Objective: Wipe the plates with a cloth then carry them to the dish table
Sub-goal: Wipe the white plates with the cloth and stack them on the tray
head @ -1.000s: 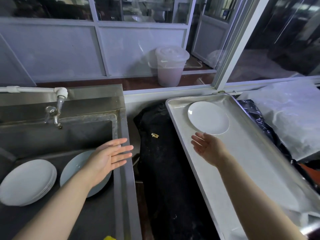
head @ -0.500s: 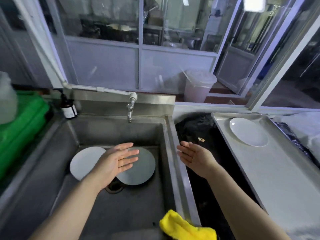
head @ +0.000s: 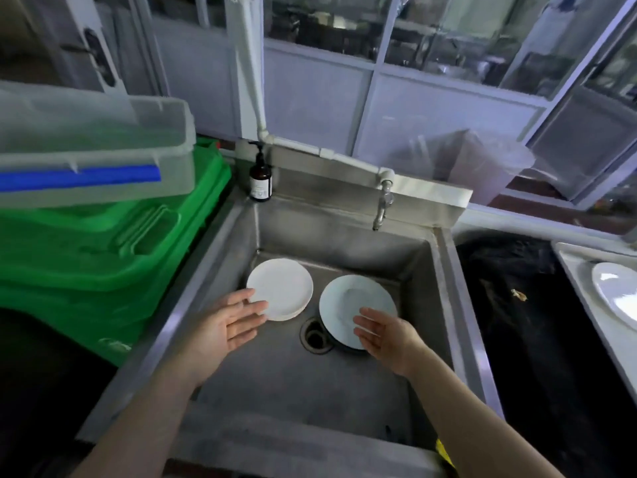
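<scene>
Both hands are hanging over the sink [head: 344, 236] with fingers straight and loosely spread, holding nothing. The left hand [head: 231, 322] is lying palm up and turned inward, its fingertips overlapping the near rim of the plate stack [head: 281, 288]; whether they are touching the rim cannot be told. The right hand [head: 386, 334] is facing it, palm turned left, fingers overlapping the near right part of the single plate [head: 348, 301]; contact there cannot be told either.

The stack of white plates is sitting on the sink floor at the back left. The single plate is lying just beside it to the right, apart from it by a narrow gap, its near left edge reaching over the drain [head: 315, 336]. A dark rim is showing beneath that plate's near edge.

The tap [head: 382, 205] is hanging above the back of the sink, fed by a white pipe [head: 255, 98]. A brown pump bottle [head: 260, 177] is standing at the back left corner. Left of the sink, green crates [head: 103, 250] are sitting stacked, with a clear tub [head: 93, 143] on top.

To the right, past a black-covered gap, a metal tray [head: 582, 274] is holding another plate [head: 617, 288], cut off by the frame edge. A sliver of yellow cloth [head: 444, 451] is showing at the near right corner of the sink, by the right forearm.
</scene>
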### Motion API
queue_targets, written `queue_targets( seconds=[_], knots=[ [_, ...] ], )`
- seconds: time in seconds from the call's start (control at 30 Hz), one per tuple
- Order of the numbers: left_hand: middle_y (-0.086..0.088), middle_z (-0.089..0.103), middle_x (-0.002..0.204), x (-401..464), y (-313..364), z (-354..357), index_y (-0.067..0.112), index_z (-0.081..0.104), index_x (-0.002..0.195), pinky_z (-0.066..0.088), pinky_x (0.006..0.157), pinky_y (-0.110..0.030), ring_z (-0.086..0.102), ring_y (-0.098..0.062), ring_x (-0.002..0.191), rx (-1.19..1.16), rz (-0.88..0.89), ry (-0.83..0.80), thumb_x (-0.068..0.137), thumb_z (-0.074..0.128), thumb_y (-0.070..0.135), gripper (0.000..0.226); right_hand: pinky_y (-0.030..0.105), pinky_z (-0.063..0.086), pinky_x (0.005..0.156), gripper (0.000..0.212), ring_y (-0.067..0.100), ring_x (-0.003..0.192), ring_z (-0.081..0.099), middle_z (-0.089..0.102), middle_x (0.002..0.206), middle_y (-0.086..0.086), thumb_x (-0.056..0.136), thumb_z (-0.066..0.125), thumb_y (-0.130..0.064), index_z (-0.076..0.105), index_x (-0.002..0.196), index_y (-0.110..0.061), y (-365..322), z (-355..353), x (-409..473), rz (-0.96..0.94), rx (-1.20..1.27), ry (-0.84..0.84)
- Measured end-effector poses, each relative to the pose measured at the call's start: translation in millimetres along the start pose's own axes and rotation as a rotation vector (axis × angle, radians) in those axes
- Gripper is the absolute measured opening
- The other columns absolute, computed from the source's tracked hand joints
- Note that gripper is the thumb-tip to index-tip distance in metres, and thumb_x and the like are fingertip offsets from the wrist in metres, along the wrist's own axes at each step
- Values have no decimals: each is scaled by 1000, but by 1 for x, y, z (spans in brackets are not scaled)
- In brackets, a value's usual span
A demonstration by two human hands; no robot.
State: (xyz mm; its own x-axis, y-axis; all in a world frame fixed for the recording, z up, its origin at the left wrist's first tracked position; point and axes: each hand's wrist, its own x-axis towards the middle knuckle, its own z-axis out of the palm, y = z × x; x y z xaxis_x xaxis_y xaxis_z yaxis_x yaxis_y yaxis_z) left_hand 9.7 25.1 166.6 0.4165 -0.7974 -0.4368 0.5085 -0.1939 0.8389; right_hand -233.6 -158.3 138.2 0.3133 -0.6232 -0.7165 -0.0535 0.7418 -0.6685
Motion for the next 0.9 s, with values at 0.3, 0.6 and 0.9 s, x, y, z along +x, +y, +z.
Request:
queue_targets(
  seconds=[0.3,0.6,0.9],
  knots=[
    [-15,72,109,44,-26,-54,13,61,114,47,93,-43,69,-29,97,-122,-150,240,97,46,13,23,22,51,48,4,19,60,62,70,70,10,86,65,-6,65,90,-4,33,42,111,206,-197,155],
    [-4,73,110,74,-67,-71,20,59,120,49,86,-35,69,-21,103,-68,-324,339,98,41,7,31,26,55,70,36,36,90,68,69,97,24,89,62,-7,58,123,5,57,82,230,356,-374,184],
    [-3,75,100,87,-90,-74,20,62,112,49,83,-33,70,-20,93,-156,-442,508,99,41,9,28,32,57,58,40,20,46,61,68,59,10,78,77,-36,61,72,0,68,107,301,338,-379,261]
  ],
)
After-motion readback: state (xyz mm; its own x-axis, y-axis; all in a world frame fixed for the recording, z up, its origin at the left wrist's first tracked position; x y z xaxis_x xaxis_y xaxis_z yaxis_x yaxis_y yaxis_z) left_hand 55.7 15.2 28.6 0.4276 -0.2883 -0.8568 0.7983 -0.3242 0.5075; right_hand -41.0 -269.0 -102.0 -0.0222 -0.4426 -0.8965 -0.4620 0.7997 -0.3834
